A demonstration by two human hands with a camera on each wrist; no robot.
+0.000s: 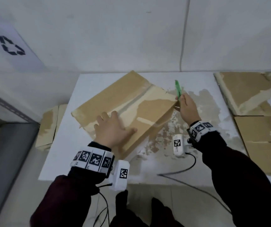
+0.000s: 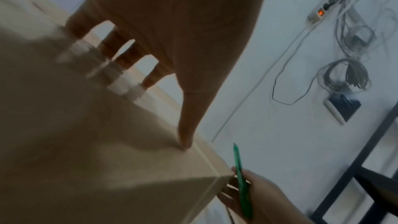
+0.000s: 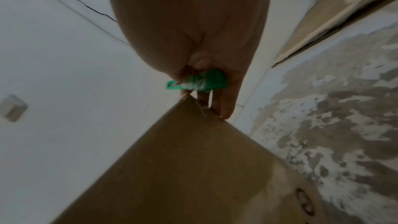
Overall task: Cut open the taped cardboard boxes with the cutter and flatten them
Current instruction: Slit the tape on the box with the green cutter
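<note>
A closed brown cardboard box with tape residue and a taped centre seam stands turned diagonally on the white table. My left hand lies flat on its near top face, fingers spread and straight; its fingertips touch the cardboard. My right hand grips a green cutter at the box's right corner, the cutter pointing up and away. In the right wrist view the cutter sits in curled fingers just above the box corner. The green cutter also shows beside that corner in the left wrist view.
Flattened cardboard sheets lie stacked on the right of the table. Another box stands on the floor to the left of the table. A white bin with a recycling mark is at far left. A wrist-camera cable trails over the table's front.
</note>
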